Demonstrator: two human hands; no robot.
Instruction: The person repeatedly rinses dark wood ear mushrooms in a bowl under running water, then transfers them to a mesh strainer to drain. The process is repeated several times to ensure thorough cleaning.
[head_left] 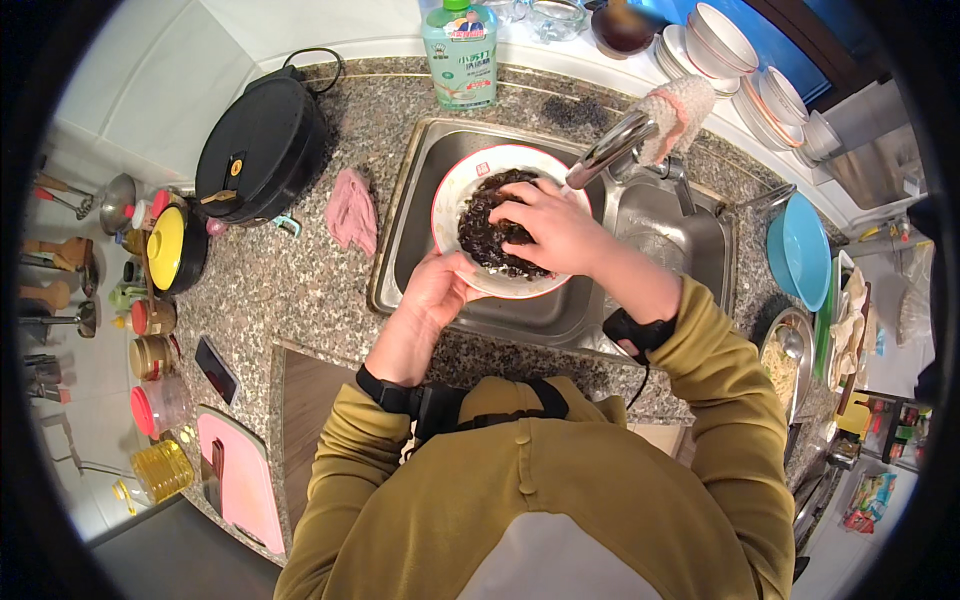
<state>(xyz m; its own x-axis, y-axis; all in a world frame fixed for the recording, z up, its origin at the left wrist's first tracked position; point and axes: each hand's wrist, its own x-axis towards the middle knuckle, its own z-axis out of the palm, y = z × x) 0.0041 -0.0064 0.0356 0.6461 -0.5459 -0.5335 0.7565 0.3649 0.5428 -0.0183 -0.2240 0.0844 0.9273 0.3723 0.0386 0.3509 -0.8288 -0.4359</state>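
Note:
A white bowl [545,165] with a red rim is over the left basin of the steel sink [420,170]. In it lie dark, wet, crinkled pieces [480,235] that look like wood ear fungus. My left hand [437,287] is closed on the bowl's near-left rim, thumb on the edge, the other fingers partly hidden beneath. From the right, my right hand [540,228] reaches into the bowl with its fingers apart, their tips among the dark pieces. Whether any piece is pinched cannot be seen. The faucet [610,150], wrapped in a pinkish cloth [680,115], comes close to the bowl's right side.
A green soap bottle [462,60] stands behind the sink. To the left are a pink rag [351,212], a black round appliance [265,150], a phone [216,368] and a pink cutting board [240,470]. A blue basin [798,250] and a metal bowl [800,385] stand right.

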